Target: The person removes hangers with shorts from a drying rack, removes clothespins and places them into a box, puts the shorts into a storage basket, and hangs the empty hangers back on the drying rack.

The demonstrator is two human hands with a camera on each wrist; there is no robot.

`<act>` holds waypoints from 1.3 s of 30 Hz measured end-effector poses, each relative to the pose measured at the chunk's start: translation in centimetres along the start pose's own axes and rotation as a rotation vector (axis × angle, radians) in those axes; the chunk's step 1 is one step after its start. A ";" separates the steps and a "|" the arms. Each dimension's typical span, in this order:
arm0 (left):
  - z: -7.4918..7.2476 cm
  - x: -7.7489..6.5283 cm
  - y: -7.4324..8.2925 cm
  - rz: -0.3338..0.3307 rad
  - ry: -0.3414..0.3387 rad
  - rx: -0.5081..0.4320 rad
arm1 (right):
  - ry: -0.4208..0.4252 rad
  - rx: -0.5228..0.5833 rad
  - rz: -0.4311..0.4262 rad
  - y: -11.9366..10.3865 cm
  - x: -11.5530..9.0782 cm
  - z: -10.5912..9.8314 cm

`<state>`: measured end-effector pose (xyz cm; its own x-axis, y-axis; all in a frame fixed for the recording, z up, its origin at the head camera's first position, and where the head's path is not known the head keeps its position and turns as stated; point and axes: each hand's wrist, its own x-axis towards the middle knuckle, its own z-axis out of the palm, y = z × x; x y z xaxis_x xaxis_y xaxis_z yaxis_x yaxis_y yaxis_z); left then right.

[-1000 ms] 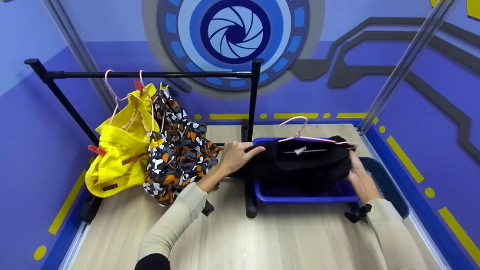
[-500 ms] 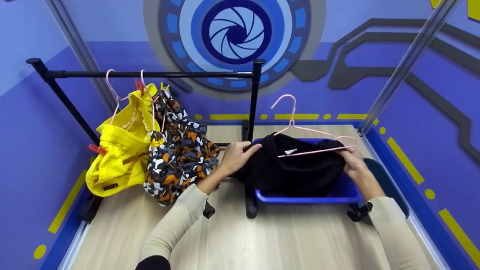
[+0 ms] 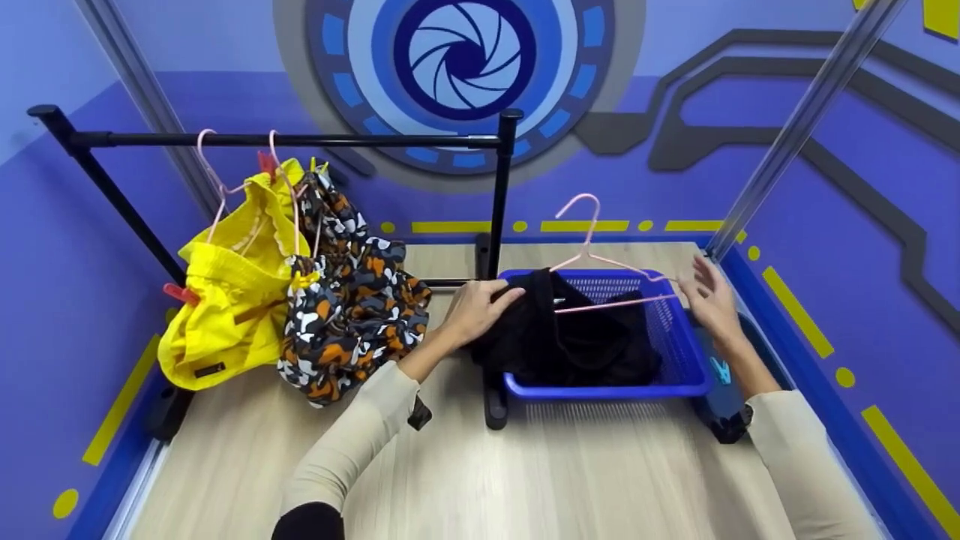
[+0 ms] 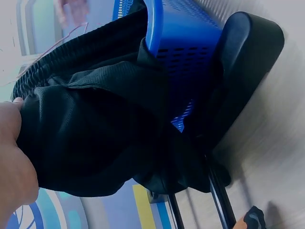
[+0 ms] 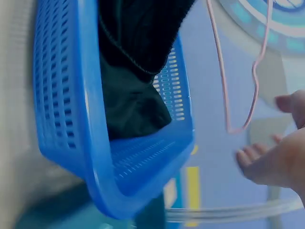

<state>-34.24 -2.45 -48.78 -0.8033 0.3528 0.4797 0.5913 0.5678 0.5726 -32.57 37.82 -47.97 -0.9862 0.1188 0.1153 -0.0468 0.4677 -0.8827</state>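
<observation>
My left hand (image 3: 476, 309) grips the side of a black pair of elastic-waisted bottoms (image 3: 517, 337), whose gathered waistband shows in the left wrist view. One end of a pink wire hanger (image 3: 589, 240) sits inside that waistband; its hook points up and its other end sticks out to the right, bare. Beside this bare end is my right hand (image 3: 712, 304), fingers spread and holding nothing. In the right wrist view, the hand (image 5: 276, 160) is apart from the hanger (image 5: 221, 71). The loose side of the black cloth droops into a blue perforated basket (image 3: 607, 391).
A black clothes rack (image 3: 315, 140) stands on the left. Yellow shorts (image 3: 232, 300) and a camouflage-patterned garment (image 3: 352, 315) hang there on pink hangers. Behind the basket's right side is a dark teal bin (image 3: 757, 352) with a light-blue clothespin (image 3: 720, 370). Walls enclose the table.
The hanger has risen and its right end has come out of the black cloth. My right hand has let go of the waistband and moved up, opening; that side has dropped into the basket.
</observation>
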 end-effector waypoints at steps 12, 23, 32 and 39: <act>0.2 0.3 1.0 0.045 -0.021 0.032 | 0.030 -0.303 -0.481 0.3 0.8 2.6; -0.3 1.1 1.1 0.058 -0.062 0.059 | 0.324 -0.482 -0.412 -0.2 0.2 -0.1; -0.7 2.4 1.5 -0.208 -0.049 0.204 | 0.466 -0.479 -0.198 0.3 -0.4 -4.1; 0.9 4.3 2.4 -0.481 -0.058 -0.275 | 0.484 -0.467 0.073 0.4 -1.1 -5.7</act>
<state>-36.34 1.13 -45.94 -0.9852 0.1465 0.0888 0.1475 0.4623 0.8744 -30.61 42.82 -45.83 -0.7969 0.4926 0.3496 0.1981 0.7599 -0.6191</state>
